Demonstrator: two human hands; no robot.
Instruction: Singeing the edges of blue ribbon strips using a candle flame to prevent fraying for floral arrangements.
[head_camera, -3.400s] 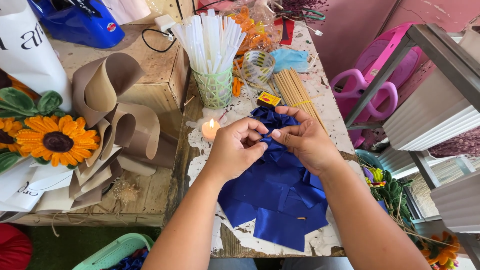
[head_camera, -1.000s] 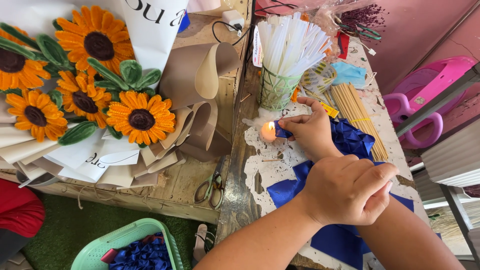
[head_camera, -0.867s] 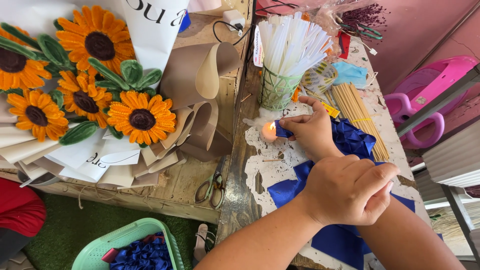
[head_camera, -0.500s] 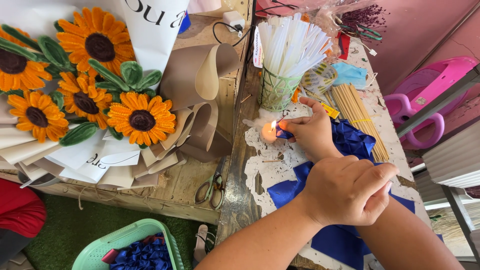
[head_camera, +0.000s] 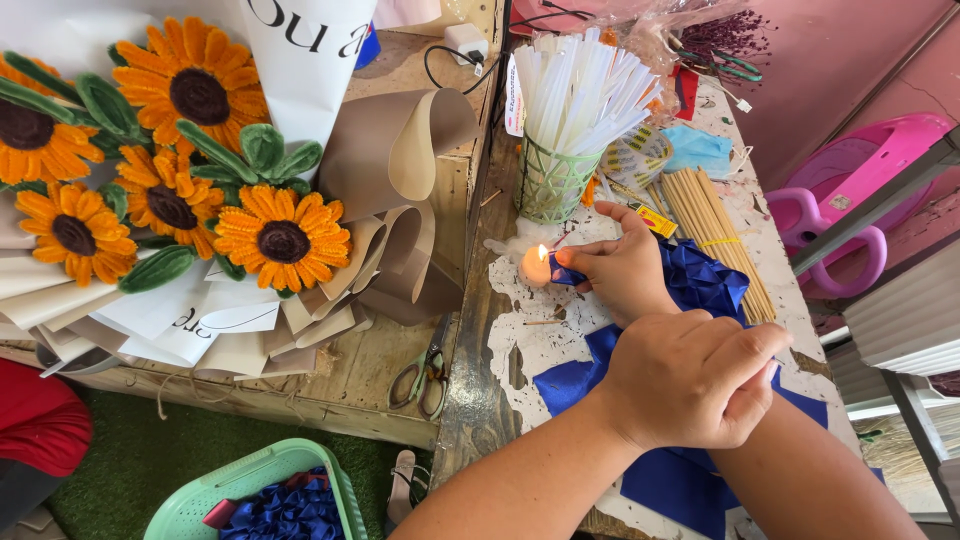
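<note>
My right hand (head_camera: 622, 272) pinches a small piece of blue ribbon (head_camera: 563, 268) and holds its tip against the flame of a short lit candle (head_camera: 535, 266) on the paint-flaked table (head_camera: 520, 350). My left hand (head_camera: 692, 384) is nearer to me, closed in a fist on the pile of blue ribbon (head_camera: 700, 285) that spreads under both arms. My left forearm crosses over my right wrist and hides it.
A green mesh cup of white sticks (head_camera: 565, 130) stands just behind the candle, with a bundle of wooden skewers (head_camera: 715, 225) to its right. Scissors (head_camera: 425, 375) lie near the table's edge. A sunflower bouquet (head_camera: 190, 200) fills the left, above a green basket (head_camera: 255, 495).
3.4 s ago both hands worked the ribbon together over the pile. Since then my right hand has reached to the candle flame and my left has closed into a fist. Little has moved in the last second.
</note>
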